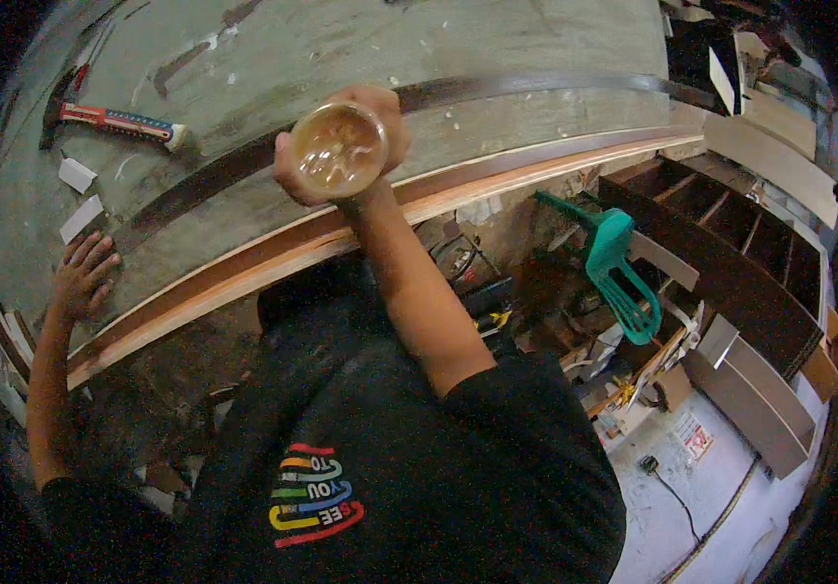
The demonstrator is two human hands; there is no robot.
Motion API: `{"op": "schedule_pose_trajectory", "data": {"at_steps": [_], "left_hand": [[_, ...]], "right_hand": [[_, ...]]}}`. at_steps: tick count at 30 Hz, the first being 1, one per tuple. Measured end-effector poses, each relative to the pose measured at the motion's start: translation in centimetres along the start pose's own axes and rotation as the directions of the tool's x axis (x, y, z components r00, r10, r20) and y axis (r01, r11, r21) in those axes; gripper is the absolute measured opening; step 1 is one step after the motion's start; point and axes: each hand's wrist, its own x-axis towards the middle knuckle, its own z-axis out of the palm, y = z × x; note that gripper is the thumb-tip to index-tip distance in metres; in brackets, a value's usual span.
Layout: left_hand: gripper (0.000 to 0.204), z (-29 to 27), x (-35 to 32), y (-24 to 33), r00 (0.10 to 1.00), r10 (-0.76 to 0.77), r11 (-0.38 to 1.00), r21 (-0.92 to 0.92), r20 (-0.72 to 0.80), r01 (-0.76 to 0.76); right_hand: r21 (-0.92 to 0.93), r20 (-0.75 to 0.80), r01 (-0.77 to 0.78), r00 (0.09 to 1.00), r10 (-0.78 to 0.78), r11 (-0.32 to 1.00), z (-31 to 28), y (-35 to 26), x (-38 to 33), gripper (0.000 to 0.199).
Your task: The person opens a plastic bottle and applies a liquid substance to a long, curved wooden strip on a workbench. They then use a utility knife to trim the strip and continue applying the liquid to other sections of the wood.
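Note:
My right hand (395, 125) is wrapped round a clear round container (339, 151) with something amber-brown showing through it. I hold it above the worktable (536, 39), near the front edge. A long dark brown strip (200, 187) runs across the tabletop, passing behind the container. At the left, my left hand (85, 277) rests on the table with its fingers stretched out. Its fingertips lie beside a small white piece (82, 219), and I cannot tell whether they touch it. Another small white piece (77, 175) lies just beyond.
A hammer (122, 122) with a red, white and blue handle lies at the far left. Pale-edged wooden boards (526, 185) run along the table's front. On the right are a green plastic chair (614, 253), a dark divided wooden cabinet (721, 243), a grey panel box (755, 399) and a cable (677, 501).

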Motion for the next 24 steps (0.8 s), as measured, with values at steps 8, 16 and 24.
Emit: {"op": "schedule_pose_trajectory", "data": {"at_steps": [8,16,24], "left_hand": [[0.069,-5.0,2.6,2.8,0.896,-0.282,0.916,-0.181,0.344,0.358],[0.066,-9.7,6.2,9.8,0.789,-0.547,0.812,-0.053,0.279,0.581],[0.070,-6.4,9.7,13.2,0.557,-0.807,0.440,-0.429,0.197,0.789]], "right_hand": [[-0.013,-0.183,0.027,0.983,-0.029,1.000,-3.8,9.6,2.3,0.100],[-0.143,-0.208,-0.099,0.976,0.068,0.985,-14.0,25.1,8.1,0.091],[-0.346,-0.213,-0.193,0.969,0.124,0.918,-25.2,41.5,14.4,0.035]]}}
